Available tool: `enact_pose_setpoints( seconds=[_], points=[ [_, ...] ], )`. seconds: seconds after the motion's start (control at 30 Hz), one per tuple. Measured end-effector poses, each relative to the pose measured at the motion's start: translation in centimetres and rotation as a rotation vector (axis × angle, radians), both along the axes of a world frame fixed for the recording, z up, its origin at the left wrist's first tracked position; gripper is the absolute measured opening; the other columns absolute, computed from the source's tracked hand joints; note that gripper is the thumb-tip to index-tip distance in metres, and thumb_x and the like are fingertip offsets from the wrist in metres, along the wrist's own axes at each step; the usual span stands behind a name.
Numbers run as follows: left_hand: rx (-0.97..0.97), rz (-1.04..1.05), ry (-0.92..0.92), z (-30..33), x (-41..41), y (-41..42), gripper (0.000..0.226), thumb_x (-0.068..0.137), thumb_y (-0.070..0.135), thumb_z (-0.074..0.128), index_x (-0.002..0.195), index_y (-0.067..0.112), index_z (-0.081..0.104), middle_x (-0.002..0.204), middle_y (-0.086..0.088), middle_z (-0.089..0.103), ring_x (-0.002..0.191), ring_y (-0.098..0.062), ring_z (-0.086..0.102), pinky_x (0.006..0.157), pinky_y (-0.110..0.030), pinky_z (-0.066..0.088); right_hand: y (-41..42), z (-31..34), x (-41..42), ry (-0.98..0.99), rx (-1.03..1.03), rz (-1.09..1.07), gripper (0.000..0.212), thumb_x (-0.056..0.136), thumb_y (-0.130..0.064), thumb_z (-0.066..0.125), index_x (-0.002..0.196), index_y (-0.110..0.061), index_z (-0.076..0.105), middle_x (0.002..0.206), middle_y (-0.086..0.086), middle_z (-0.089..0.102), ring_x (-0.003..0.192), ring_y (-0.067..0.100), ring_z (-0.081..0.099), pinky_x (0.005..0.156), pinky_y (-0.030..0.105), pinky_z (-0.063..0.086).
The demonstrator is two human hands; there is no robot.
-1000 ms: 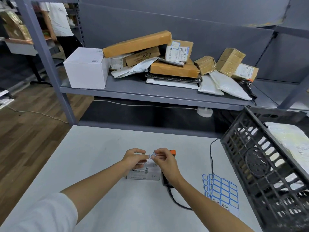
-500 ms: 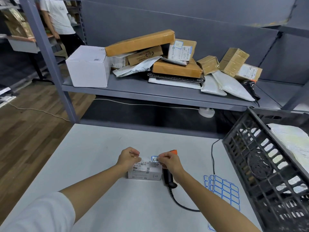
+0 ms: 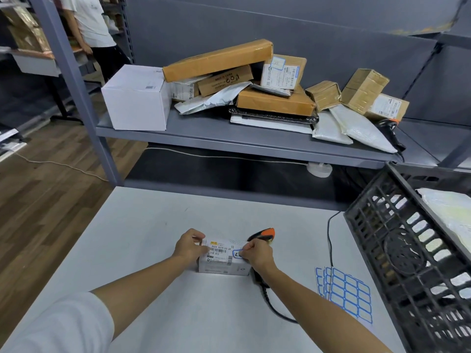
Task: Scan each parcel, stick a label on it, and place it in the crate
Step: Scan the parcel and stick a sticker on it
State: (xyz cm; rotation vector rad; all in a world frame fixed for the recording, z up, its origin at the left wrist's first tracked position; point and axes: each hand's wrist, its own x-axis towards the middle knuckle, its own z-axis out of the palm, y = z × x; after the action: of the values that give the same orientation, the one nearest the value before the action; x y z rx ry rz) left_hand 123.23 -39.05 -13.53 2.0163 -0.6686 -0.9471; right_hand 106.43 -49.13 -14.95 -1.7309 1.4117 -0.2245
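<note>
1. Step in hand: labelling. Pressed blue-bordered label (image 3: pixel 237 254) onto small white parcel (image 3: pixel 222 258) w/ right hand (image 3: pixel 256 253), fingers curled, pinching label's edge.
2. Steadied parcel's left end w/ left hand (image 3: pixel 190 247), fingers curled round it.
3. Parcel flat on counter (image 3: pixel 142 233), barcode sticker up, beside scanner (image 3: pixel 262 234).
4. Next, prob.: smooth label flat, lift parcel right into black crate (image 3: pixel 397 240).
</note>
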Motion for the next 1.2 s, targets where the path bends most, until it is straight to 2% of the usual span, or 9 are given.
enact_pose_setpoints(
  seconds=[0.2,0.33,0.53,0.7,0.8,0.9,1.03,1.13,1.2],
  points=[
    [0.009,-0.012,-0.001,-0.1,0.3,-0.7,0.035,0.078,-0.002,0.071,0.11,0.005,0.058,0.118,-0.014,0.058,0.105,-0.024,0.055,0.082,-0.025,0.043,0.8,0.0,0.1,0.121,-0.186,0.123,0.008,0.088,-0.015,0.061,0.09,-0.014,0.053,0.099,0.004,0.061,0.093,0.021,0.056,0.075,0.032,0.046],
    [0.011,-0.02,-0.002,-0.3,0.3,-0.9,0.036,0.078,-0.002,0.072,0.111,0.004,0.057,0.118,-0.015,0.058,0.11,-0.026,0.055,0.085,-0.026,0.043,1.0,0.4,-1.2,0.247,-0.584,0.425,0.029,0.092,-0.015,0.051,0.121,-0.009,0.053,0.122,0.007,0.052,0.112,0.024,0.045,0.093,0.032,0.039],
    [0.012,-0.01,0.013,-0.4,0.6,-1.0,0.037,0.077,0.0,0.073,0.111,0.005,0.058,0.116,-0.014,0.058,0.109,-0.025,0.055,0.083,-0.024,0.043,3.8,-0.1,-3.4,0.068,-0.988,0.69,0.036,0.063,-0.011,0.084,0.098,-0.007,0.075,0.101,0.004,0.073,0.089,0.017,0.071,0.074,0.023,0.057],
    [0.007,0.006,0.041,-0.5,0.7,-1.1,0.035,0.077,-0.001,0.072,0.108,0.008,0.058,0.114,-0.012,0.058,0.098,-0.02,0.053,0.079,-0.024,0.043,4.4,-1.4,-3.9,0.211,-0.861,0.722,0.049,0.071,-0.026,0.079,0.117,-0.01,0.069,0.12,0.001,0.067,0.108,0.013,0.066,0.092,0.029,0.053],
    [0.01,0.026,0.047,-0.7,0.7,-1.0,0.034,0.078,-0.003,0.07,0.107,0.008,0.057,0.114,-0.012,0.058,0.096,-0.021,0.054,0.079,-0.026,0.046,3.7,-1.7,-3.8,0.24,-0.605,0.736,0.05,0.098,-0.028,0.044,0.145,-0.014,0.04,0.153,-0.004,0.035,0.141,0.009,0.031,0.117,0.031,0.02],
    [0.007,0.067,0.064,-0.9,0.6,-1.0,0.034,0.078,-0.006,0.069,0.107,0.008,0.056,0.113,-0.013,0.059,0.099,-0.027,0.057,0.085,-0.032,0.05,2.8,-1.2,-3.4,0.112,-0.411,0.67,0.042,0.1,-0.02,0.039,0.14,-0.016,0.047,0.149,-0.005,0.04,0.137,0.008,0.034,0.112,0.024,0.024],
    [0.008,0.151,0.108,-1.1,0.4,-0.8,0.034,0.08,-0.007,0.065,0.108,0.007,0.051,0.113,-0.017,0.06,0.104,-0.035,0.059,0.092,-0.042,0.051,2.9,-0.4,-3.4,-0.133,-0.169,0.214,0.029,0.1,-0.023,0.037,0.119,-0.03,0.057,0.111,-0.011,0.061,0.084,-0.006,0.055,0.071,0.01,0.043],
    [0.031,0.205,0.147,-1.2,0.2,-0.7,0.039,0.081,-0.006,0.064,0.115,0.004,0.047,0.114,-0.017,0.059,0.106,-0.034,0.058,0.093,-0.044,0.051,2.7,-0.7,-3.5,-0.145,-0.034,0.055,0.029,0.101,-0.022,0.034,0.12,-0.028,0.055,0.11,-0.009,0.058,0.095,0.007,0.055,0.066,0.005,0.039],
    [0.04,0.22,0.169,-1.3,0.0,-0.7,0.043,0.08,-0.006,0.065,0.117,0.003,0.045,0.116,-0.018,0.057,0.107,-0.034,0.057,0.094,-0.045,0.05,2.8,-0.5,-3.3,-0.15,0.038,0.039,0.033,0.101,-0.022,0.032,0.125,-0.023,0.055,0.114,-0.004,0.058,0.101,0.016,0.053,0.073,0.019,0.044]
  ],
)
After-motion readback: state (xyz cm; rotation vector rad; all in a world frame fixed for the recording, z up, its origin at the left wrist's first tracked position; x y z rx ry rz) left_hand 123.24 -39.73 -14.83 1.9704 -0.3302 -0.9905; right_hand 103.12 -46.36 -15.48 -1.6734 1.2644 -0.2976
